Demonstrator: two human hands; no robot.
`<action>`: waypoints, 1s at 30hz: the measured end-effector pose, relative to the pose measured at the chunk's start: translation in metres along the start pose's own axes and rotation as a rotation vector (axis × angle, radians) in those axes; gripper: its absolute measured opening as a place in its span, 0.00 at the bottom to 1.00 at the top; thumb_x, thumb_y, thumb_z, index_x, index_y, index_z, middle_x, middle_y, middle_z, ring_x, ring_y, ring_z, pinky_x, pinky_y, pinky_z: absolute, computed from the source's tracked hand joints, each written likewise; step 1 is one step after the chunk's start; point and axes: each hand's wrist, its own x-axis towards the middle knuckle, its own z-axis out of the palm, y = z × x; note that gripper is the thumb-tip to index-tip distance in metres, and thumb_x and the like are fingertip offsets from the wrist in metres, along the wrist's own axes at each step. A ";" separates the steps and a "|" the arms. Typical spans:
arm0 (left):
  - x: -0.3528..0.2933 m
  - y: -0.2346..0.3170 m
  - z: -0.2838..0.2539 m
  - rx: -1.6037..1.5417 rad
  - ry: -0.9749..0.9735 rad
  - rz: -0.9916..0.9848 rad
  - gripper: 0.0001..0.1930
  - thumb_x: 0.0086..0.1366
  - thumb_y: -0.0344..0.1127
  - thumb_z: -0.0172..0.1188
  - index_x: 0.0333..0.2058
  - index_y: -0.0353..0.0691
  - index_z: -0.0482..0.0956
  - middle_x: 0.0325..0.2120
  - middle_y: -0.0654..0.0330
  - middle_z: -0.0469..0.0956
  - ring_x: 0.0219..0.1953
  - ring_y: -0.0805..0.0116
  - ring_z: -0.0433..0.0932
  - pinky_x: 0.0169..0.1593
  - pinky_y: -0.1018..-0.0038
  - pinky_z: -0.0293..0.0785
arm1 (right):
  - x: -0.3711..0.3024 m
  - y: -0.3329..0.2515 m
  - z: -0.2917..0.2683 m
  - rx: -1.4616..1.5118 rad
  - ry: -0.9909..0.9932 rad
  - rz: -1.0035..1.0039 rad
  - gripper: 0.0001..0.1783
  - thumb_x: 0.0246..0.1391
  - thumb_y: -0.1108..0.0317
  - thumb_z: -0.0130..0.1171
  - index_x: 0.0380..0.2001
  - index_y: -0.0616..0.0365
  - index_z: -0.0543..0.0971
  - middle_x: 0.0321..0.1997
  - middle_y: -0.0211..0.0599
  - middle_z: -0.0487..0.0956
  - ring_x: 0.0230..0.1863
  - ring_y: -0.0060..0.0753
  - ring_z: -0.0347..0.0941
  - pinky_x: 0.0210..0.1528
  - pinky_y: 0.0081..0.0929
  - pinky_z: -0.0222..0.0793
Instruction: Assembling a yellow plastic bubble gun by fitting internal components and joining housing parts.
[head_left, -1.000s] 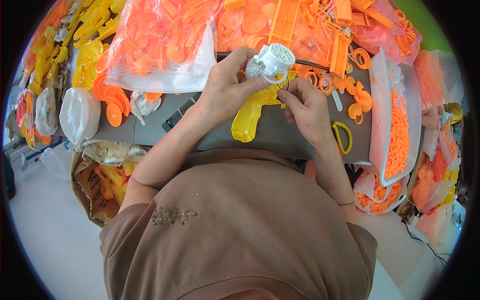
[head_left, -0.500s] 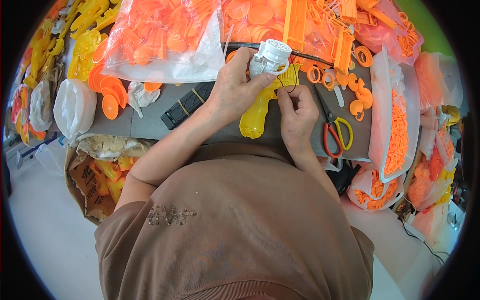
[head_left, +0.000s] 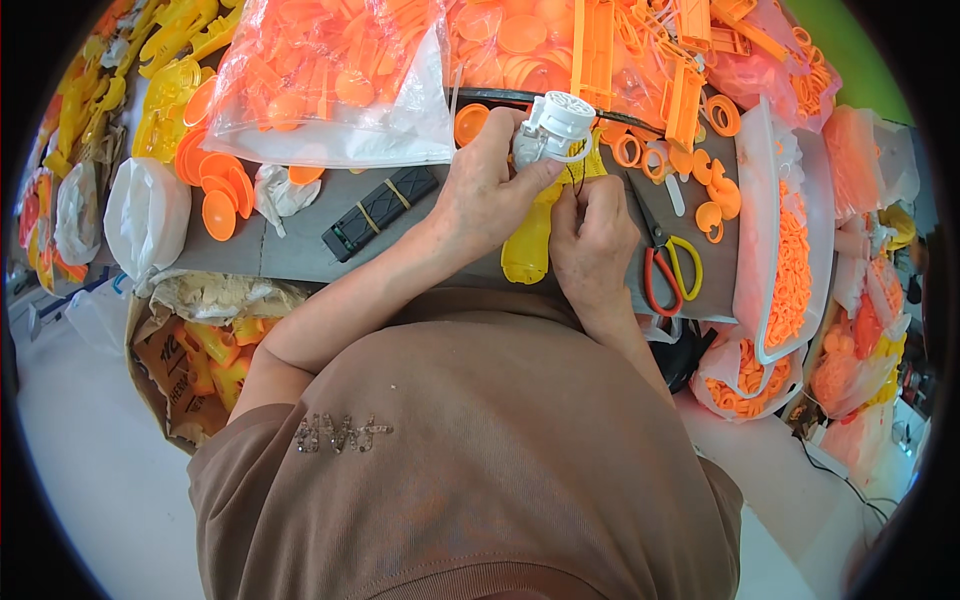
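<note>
My left hand (head_left: 485, 195) is closed around a round white plastic part (head_left: 562, 118) with a slotted top, held above the workbench. A thin dark cord or wire (head_left: 577, 172) hangs from that part down to my right hand (head_left: 597, 240). The right fingers are pinched together at the cord, though their tips are partly hidden. Below and between the hands is a translucent yellow plastic shell (head_left: 526, 250). Its upper end is partly covered by my hands, and I cannot tell if the right fingers touch it.
Red-and-yellow-handled scissors (head_left: 668, 270) lie right of my right hand. A black rectangular part with bands (head_left: 380, 212) lies on the left. Bags of orange parts (head_left: 330, 70) line the back. A white tub (head_left: 825, 250) of small orange pieces stands at right, orange cups (head_left: 220, 215) at left.
The white part has shifted slightly right and down with my left hand. My right hand has turned, its fingers curled more tightly. The yellow shell now appears farther right, closer to my right hand.
</note>
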 end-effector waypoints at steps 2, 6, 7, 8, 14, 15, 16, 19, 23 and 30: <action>-0.001 -0.001 0.000 0.008 -0.017 0.001 0.16 0.63 0.33 0.59 0.45 0.32 0.65 0.32 0.61 0.74 0.23 0.83 0.67 0.23 0.84 0.65 | 0.001 0.002 -0.001 0.007 -0.013 -0.008 0.09 0.49 0.78 0.58 0.24 0.62 0.67 0.22 0.41 0.71 0.19 0.37 0.70 0.22 0.30 0.65; -0.001 -0.003 0.003 -0.010 0.025 0.011 0.19 0.58 0.32 0.62 0.44 0.31 0.67 0.28 0.52 0.76 0.26 0.68 0.74 0.30 0.72 0.71 | 0.002 0.004 -0.001 0.124 -0.080 0.169 0.09 0.49 0.77 0.57 0.24 0.62 0.66 0.20 0.42 0.70 0.19 0.41 0.70 0.22 0.32 0.65; 0.000 -0.003 0.004 -0.004 0.028 0.032 0.19 0.58 0.32 0.62 0.44 0.31 0.67 0.27 0.52 0.76 0.25 0.68 0.74 0.30 0.72 0.71 | 0.002 0.002 -0.002 0.045 -0.043 0.094 0.09 0.49 0.77 0.57 0.24 0.62 0.66 0.20 0.42 0.70 0.19 0.40 0.70 0.22 0.32 0.65; 0.000 -0.003 0.003 -0.003 0.023 0.033 0.19 0.58 0.32 0.62 0.44 0.31 0.67 0.27 0.52 0.76 0.25 0.68 0.74 0.30 0.72 0.71 | 0.002 -0.001 -0.002 0.043 -0.040 0.097 0.09 0.49 0.77 0.57 0.24 0.62 0.66 0.20 0.42 0.70 0.19 0.40 0.70 0.22 0.32 0.65; 0.000 -0.006 0.003 -0.009 0.031 0.050 0.19 0.57 0.32 0.62 0.43 0.31 0.67 0.26 0.51 0.76 0.25 0.67 0.74 0.29 0.71 0.71 | 0.005 0.004 -0.002 0.179 -0.147 0.204 0.09 0.49 0.76 0.57 0.24 0.62 0.66 0.21 0.45 0.70 0.20 0.48 0.69 0.22 0.38 0.63; 0.001 -0.006 0.005 -0.001 0.042 0.063 0.19 0.57 0.32 0.62 0.43 0.31 0.66 0.26 0.51 0.76 0.25 0.66 0.75 0.29 0.71 0.71 | 0.004 0.002 -0.001 0.086 -0.130 0.122 0.09 0.49 0.76 0.57 0.24 0.62 0.66 0.22 0.46 0.71 0.20 0.47 0.70 0.22 0.38 0.63; 0.001 -0.007 0.007 0.005 0.049 0.076 0.19 0.57 0.32 0.62 0.43 0.31 0.66 0.26 0.51 0.76 0.25 0.65 0.75 0.29 0.71 0.71 | 0.004 0.002 -0.001 -0.012 -0.112 0.044 0.08 0.49 0.76 0.56 0.25 0.63 0.66 0.22 0.46 0.71 0.20 0.46 0.70 0.22 0.39 0.64; 0.001 -0.003 -0.001 0.044 0.029 0.018 0.18 0.57 0.32 0.62 0.42 0.31 0.66 0.26 0.51 0.76 0.26 0.64 0.76 0.30 0.70 0.71 | 0.009 0.005 -0.001 -0.004 -0.157 0.001 0.07 0.49 0.77 0.56 0.27 0.65 0.67 0.24 0.43 0.74 0.18 0.34 0.71 0.22 0.32 0.66; 0.005 0.005 0.002 0.046 -0.007 0.014 0.18 0.57 0.32 0.62 0.42 0.32 0.66 0.26 0.49 0.76 0.28 0.57 0.78 0.31 0.67 0.72 | 0.024 0.020 -0.012 0.394 -0.364 0.443 0.08 0.47 0.77 0.57 0.31 0.65 0.71 0.26 0.38 0.76 0.17 0.26 0.71 0.19 0.24 0.68; 0.019 -0.004 0.006 0.371 -0.061 0.383 0.20 0.53 0.25 0.58 0.46 0.35 0.67 0.37 0.46 0.74 0.40 0.46 0.75 0.38 0.60 0.73 | 0.043 0.026 -0.020 0.781 -0.523 0.726 0.13 0.42 0.80 0.60 0.35 0.68 0.74 0.28 0.37 0.77 0.15 0.24 0.70 0.16 0.20 0.68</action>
